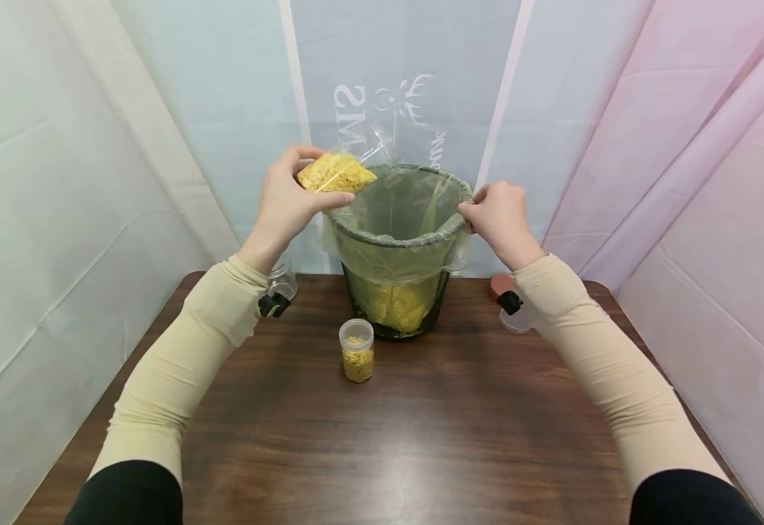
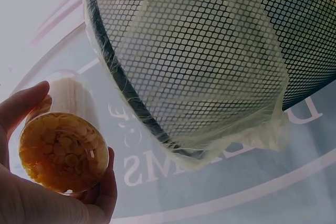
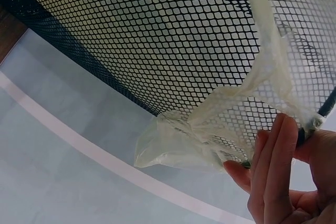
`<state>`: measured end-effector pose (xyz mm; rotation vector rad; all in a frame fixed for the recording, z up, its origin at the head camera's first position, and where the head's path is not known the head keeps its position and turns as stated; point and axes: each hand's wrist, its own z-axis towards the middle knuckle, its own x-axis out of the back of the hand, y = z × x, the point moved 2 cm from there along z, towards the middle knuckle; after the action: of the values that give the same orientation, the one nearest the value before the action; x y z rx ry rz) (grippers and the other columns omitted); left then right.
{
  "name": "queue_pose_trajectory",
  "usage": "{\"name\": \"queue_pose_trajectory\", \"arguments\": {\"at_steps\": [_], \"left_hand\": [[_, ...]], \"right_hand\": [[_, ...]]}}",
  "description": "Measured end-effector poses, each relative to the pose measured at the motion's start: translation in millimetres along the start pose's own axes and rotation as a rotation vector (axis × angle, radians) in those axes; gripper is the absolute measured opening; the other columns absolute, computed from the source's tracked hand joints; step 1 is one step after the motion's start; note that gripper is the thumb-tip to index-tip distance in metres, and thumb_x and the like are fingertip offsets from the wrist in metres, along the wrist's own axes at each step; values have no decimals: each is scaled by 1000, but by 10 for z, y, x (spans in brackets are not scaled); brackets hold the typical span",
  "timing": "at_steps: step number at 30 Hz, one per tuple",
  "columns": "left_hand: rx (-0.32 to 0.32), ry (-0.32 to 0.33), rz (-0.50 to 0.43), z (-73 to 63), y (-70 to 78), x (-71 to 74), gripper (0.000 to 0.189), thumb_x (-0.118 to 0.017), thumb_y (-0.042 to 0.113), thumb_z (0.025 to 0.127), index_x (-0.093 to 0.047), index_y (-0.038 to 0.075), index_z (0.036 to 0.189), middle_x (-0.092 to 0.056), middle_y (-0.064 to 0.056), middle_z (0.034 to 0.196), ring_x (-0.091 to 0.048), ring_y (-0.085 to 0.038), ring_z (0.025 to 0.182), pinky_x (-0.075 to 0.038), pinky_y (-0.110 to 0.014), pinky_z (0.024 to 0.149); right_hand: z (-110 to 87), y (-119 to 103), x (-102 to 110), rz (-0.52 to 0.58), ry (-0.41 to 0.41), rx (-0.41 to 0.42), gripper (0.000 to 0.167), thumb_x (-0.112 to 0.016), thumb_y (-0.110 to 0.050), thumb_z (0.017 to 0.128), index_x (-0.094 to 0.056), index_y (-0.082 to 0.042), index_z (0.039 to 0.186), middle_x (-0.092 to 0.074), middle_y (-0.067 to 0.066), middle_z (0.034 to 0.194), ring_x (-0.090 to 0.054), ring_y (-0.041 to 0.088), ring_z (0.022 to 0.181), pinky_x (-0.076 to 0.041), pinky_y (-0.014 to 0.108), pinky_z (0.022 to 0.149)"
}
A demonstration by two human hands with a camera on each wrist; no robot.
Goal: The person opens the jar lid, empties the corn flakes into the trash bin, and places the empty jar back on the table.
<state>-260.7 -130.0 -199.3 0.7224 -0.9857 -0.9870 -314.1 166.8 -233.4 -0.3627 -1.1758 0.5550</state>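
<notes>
We see a clear plastic jar of yellow flakes (image 1: pixel 336 173) held tilted beside the left rim of a round black mesh bin (image 1: pixel 436 302), the left hand (image 1: pixel 282 200) curling its fingers around it. Our right hand (image 1: pixel 501 219) pinches the rim and the translucent pale-green liner (image 1: pixel 388 261) draped over it; yellow contents show through the mesh low down. In front, a second clear jar, part-filled with yellow flakes (image 1: pixel 358 357), stands upright on the brown wooden desk (image 1: pixel 421 437).
</notes>
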Motion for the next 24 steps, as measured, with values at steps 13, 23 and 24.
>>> {"name": "queue_pose_trajectory", "arguments": {"at_steps": [13,23,24], "left_hand": [[5,10,33,37,9,13,65,-90,29,59,-64,17,117,-63,1,97,-57,-12,80,-48,-23,62],[-16,6,126,12,2,20,63,-88,36,62,-64,20,118,-61,0,87,-55,-14,72,-47,-25,56],[-19,8,135,10,1,21,64,-88,36,61,-64,20,119,-60,0,86,-54,-14,72,-46,-25,56]], "right_hand": [[15,-3,7,-1,-4,-3,26,-56,-22,83,-71,-4,71,-62,-1,49,-66,28,68,-43,33,69],[6,-1,2,-2,-14,-16,25,-56,-21,83,-71,-4,75,-66,3,54,-66,27,67,-46,35,71],[5,-3,1,-2,-14,-16,25,-56,-22,83,-72,-4,75,-66,3,54,-66,26,67,-46,35,71]]}}
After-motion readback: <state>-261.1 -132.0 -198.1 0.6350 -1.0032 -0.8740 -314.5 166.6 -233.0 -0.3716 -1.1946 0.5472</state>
